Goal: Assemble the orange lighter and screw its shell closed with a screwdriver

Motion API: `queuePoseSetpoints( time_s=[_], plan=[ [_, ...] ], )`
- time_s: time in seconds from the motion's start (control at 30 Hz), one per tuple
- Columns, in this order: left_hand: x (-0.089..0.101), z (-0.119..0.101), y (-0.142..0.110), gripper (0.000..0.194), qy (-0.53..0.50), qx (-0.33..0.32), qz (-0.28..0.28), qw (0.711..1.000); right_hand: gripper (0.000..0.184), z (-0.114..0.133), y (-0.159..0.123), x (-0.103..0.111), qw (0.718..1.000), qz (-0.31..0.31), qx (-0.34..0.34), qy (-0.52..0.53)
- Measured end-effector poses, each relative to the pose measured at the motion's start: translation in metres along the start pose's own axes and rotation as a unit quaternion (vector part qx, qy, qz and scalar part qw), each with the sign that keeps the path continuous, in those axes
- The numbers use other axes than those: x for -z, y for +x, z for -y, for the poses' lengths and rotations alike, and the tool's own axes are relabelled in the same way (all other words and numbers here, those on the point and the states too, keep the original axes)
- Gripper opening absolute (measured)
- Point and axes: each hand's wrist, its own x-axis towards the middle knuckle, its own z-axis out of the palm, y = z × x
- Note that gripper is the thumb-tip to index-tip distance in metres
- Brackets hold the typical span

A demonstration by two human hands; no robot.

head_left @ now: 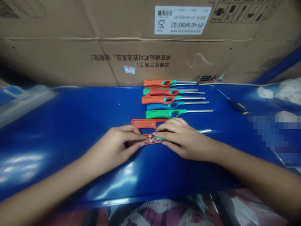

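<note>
"Two bare hands meet at one open orange shell (150,140). How does it lie?"

"Lengthwise from left to right across the person's front, inner parts facing up. The left hand (118,141) has its left end, thumb on the near side, fingers on the far side, pinched together on it."

"And the right hand (188,138)?"

"Fingers closed over the middle, beside a turquoise piece, thumb along the near edge. Neither hand is nearer; both touch it. What lies under the right palm I cannot tell."

"Anything just beyond the fingers?"

"A loose orange half (143,124), roughly parallel, on the far side of the shell, its right part hidden by the right hand. Past that hand a metal tube (207,130) pokes out rightward, probably belonging to the shell."

"Now the surface (70,135), from the left?"

"Glossy blue, with a translucent container (25,100), blurred, at the left edge. Beyond the hands, at least six lighters are stacked in a row, a green lighter (156,114) nearest, tubes pointing right. Farther right, a screwdriver (238,107) lies slantwise, tip away from the person, then a crumpled white piece (265,92)."

"And the room?"

"A cardboard box (70,62) walls off the far side, its printing upside down."
</note>
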Motion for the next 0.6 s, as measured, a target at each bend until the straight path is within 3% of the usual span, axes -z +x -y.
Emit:
queuePoseSetpoints(
  time_s=[0.27,0.43,0.6],
  plan=[
    [0.0046,-0.0028,0.0007,0.020,0.016,-0.007,-0.002,1.000,0.038,0.0017,-0.0018,0.0023,0.999,0.013,0.007,-0.034],
    [0.0070,-0.0001,0.0020,0.019,0.016,-0.012,0.009,1.000,0.045,0.0042,-0.0019,0.0063,0.995,0.065,0.045,-0.065],
    [0.0068,0.0009,0.0011,0.018,0.030,-0.011,0.011,0.999,0.046,0.0056,-0.0008,0.0073,0.992,0.093,0.041,-0.072]
  ],
)
